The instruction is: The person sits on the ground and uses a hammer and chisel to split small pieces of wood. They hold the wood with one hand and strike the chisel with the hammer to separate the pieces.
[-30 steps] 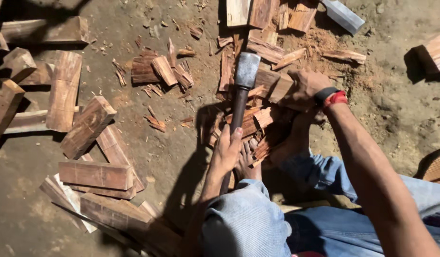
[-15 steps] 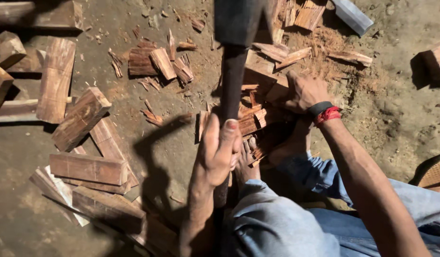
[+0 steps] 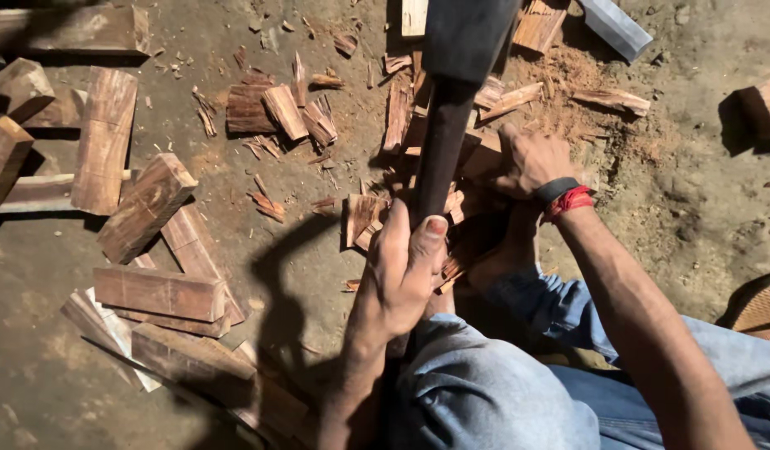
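The left hand [image 3: 406, 271] is wrapped tight round the dark handle of a heavy hammer [image 3: 443, 142], thumb up along the shaft, and the blurred dark head of that hammer fills the top of the view, raised close to the camera. Just right of the handle, the right hand [image 3: 531, 158] rests on a small split piece of wood [image 3: 476, 162] among the chips, its fingers curled down over the piece and holding it; a black and red wristband [image 3: 566, 197] sits on that wrist. The hammer's handle crosses in front of the piece and hides part of it, so how the wood stands cannot be told. Around the handle's lower end lies a litter of reddish splinters [image 3: 364, 217] on the dirt floor [image 3: 668, 217]. Further left of the hammer, a small heap of short split sticks [image 3: 276, 112] lies apart, and well to the left of that are larger sawn blocks [image 3: 143, 208], some stacked across each other, with more boards [image 3: 160, 292] lower down in shadow. Right of the hammer's head, a pale grey bar [image 3: 614, 25] lies at the top edge, and one more block [image 3: 764, 104] sits at the far right. The person's knees in blue jeans [image 3: 501, 392] fill the bottom, just below the left hand
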{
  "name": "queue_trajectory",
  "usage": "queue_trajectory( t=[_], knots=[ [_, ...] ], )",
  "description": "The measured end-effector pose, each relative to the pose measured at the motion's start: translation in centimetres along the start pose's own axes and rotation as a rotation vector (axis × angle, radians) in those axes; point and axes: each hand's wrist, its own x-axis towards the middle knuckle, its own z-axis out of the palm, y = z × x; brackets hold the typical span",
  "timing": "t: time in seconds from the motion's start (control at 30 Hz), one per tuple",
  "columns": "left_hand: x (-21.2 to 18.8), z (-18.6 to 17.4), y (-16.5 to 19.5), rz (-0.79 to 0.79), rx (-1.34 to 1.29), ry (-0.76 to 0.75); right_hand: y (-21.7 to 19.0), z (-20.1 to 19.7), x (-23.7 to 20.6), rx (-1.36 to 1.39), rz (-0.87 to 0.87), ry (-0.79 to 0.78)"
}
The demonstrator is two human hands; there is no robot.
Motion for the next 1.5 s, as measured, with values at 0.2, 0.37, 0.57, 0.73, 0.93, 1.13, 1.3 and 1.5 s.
queue_trajectory(
  t=[0.2,0.37,0.57,0.73,0.93,1.13,1.3,1.5],
  knots=[
    [3.5,1.4,-0.6,-0.243,-0.158,-0.001,0.2,0.6,0.0,0.05,-0.131,0.268],
    [0.6,-1.0,-1.7,-0.062,-0.349,-0.033,0.2,0.8,-0.1,0.003,-0.046,0.113],
    [2.3,0.6,-2.5,-0.043,-0.006,0.007,-0.3,-0.1,-0.1,0.073,0.0,0.041],
    [3.2,0.8,-1.6,-0.142,-0.13,-0.027,-0.9,-0.8,-0.3,0.015,-0.015,0.044],
    [0.4,-1.1,-0.8,0.072,-0.222,-0.043,-0.9,-0.6,0.3,0.018,-0.02,0.046],
    [3.8,1.8,-2.5,-0.022,0.023,-0.012,-0.4,-0.2,0.0,0.034,-0.081,0.174],
    [1.5,-0.6,-1.1,-0.084,-0.104,-0.035,-0.8,0.3,-0.2,0.001,-0.031,0.109],
    [1.6,0.3,-0.9,-0.013,-0.108,-0.061,-0.7,0.0,0.1,0.029,-0.017,0.084]
  ],
)
